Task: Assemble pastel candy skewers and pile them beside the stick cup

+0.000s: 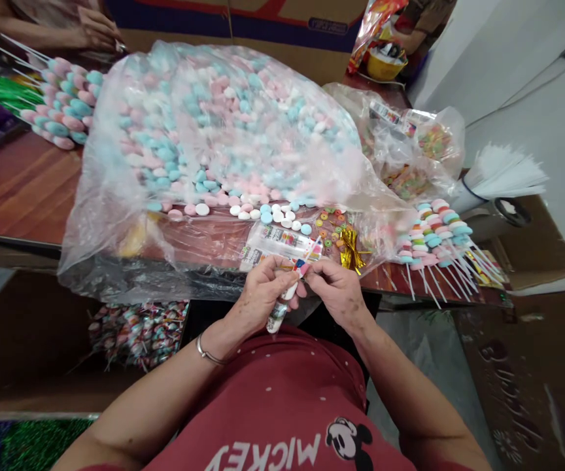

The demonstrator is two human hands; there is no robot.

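Just above my lap, my left hand (257, 291) is closed round a candy skewer (276, 318) in a clear printed wrapper. The skewer is tilted, its white candy end pointing down toward me and its thin white stick (316, 248) up and away. My right hand (337, 291) pinches the wrapper's gathered neck at the stick; a twist tie there cannot be made out. Just beyond the hands lie flat printed wrappers (287, 241), a bundle of gold twist ties (352, 250) and small coloured candy rings (329, 222).
A large clear bag of pink, blue and white candies (243, 124) spreads over the table (17, 190). Candy skewers are stacked at right (437, 232) and left (67, 104). A container of white sticks (503, 173) stands at right. Below left, a box (17, 347) holds wrapped skewers. Another person's hand (99, 29) shows behind.
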